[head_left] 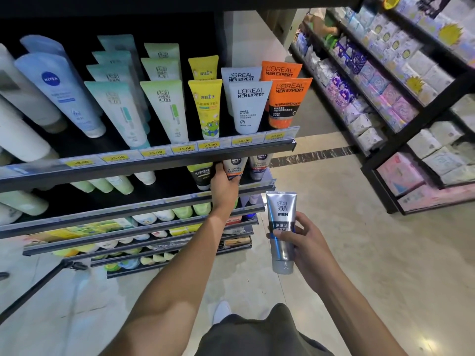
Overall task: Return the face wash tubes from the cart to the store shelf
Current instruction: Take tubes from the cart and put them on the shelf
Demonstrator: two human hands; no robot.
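A: Silver face wash tube (281, 232), marked MEN — where is it?

B: Upright, cap down, in the right hand (307, 249), out in the aisle just right of the store shelf (154, 160). Fingers wrap its lower middle; the top stands clear above the grip.

A: Left hand (224, 187)?

B: Reached under the second tier, closed round a Nivea Men tube (234, 168) marked oil control, standing on the shelf between two neighbours.
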